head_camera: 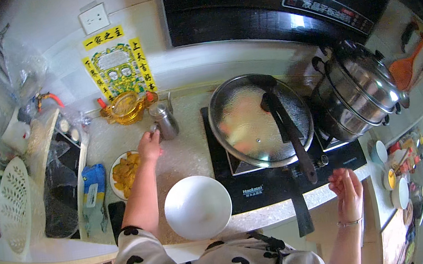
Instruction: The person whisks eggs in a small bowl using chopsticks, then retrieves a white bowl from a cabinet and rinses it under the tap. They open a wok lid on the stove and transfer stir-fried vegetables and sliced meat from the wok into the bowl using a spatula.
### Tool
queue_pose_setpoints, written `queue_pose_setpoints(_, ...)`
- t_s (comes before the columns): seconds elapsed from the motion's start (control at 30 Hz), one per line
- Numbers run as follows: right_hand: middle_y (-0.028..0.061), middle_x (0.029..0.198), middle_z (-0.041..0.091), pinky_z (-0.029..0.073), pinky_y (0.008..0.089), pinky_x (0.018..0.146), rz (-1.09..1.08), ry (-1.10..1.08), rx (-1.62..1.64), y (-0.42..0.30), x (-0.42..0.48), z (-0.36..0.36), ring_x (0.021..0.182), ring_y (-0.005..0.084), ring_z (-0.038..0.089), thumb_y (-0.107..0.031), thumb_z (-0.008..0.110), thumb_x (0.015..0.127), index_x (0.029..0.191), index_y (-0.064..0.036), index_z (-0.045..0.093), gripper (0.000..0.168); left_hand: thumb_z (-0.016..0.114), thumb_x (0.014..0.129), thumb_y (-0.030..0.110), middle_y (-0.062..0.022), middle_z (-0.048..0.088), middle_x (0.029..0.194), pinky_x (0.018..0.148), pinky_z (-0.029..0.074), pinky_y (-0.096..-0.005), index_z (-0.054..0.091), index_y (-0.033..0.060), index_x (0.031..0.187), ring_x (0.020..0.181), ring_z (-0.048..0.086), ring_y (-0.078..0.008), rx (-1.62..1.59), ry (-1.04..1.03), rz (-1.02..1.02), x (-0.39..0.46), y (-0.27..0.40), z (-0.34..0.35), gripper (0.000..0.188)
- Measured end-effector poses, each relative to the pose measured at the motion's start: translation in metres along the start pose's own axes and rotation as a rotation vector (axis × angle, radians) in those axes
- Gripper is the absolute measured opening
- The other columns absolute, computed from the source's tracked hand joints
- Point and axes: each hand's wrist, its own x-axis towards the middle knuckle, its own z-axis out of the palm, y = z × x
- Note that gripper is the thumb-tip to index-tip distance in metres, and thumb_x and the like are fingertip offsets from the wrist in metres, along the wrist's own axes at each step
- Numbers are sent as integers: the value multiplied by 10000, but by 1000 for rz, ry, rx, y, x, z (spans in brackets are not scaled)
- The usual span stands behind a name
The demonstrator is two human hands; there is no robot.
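My left hand [150, 146] reaches across the counter and grips the handle of a stainless steel oil pot [165, 121] with a thin spout. The pot stands upright near the wall. Below my left forearm sits a plate of yellow-brown food pieces [126, 173], partly hidden by the arm. In front of me is an empty white bowl [198, 207]. My right hand [346, 189] hovers at the stove's front right, fingers curled, with nothing visible in it. Near it is a wok under a fogged glass lid [243, 127], with a black utensil [287, 133] lying across the lid.
The wok's dark handle [302, 212] juts past the front edge of the black gas stove [254, 199]. A stacked steel steamer [353, 90] stands on the right burner. An amber glass bowl [126, 110] is by the wall. A dark phone-like slab [118, 215] and blue packet [94, 190] lie left.
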Motion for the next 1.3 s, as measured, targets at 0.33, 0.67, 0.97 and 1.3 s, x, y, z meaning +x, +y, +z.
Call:
queue_pose_setpoints(0.33, 122, 994, 644, 513, 289, 745, 198, -326, 2, -27, 26, 66, 865, 191, 642, -300, 493, 941, 1175, -3, 519, 379, 601, 877, 284, -42, 582, 770, 553, 483, -275, 525, 80, 1083, 645, 588, -143, -281, -18, 6, -29, -5, -2, 300)
queue_pose_setpoints(0.67, 113, 842, 623, 526, 262, 614, 347, -500, 532, -20, 27, 72, 669, 158, 609, -133, 533, 891, 1145, 48, 488, 315, 569, 903, 269, -47, 633, 861, 674, 489, -261, 599, 57, 994, 734, 602, -125, -500, -546, 146, -154, 99, 31, 232)
queue_pose_setpoints(0.97, 151, 777, 618, 496, 232, 546, 149, -376, 414, -23, -15, -9, 577, 172, 597, -163, 642, 786, 1146, 65, 482, 455, 551, 903, 257, -146, 630, 1021, 827, 509, -370, 543, 46, 1099, 947, 623, -234, -942, -1056, -184, -174, 176, 135, 288)
queue_pose_setpoints(1.3, 162, 767, 609, 500, 250, 523, 104, -279, 437, -1, -30, -72, 632, 192, 601, -147, 630, 777, 1135, 79, 491, 445, 474, 910, 124, -227, 613, 950, 849, 493, -459, 464, -44, 1032, 924, 619, -332, -1108, -893, -500, -167, 199, 205, 208)
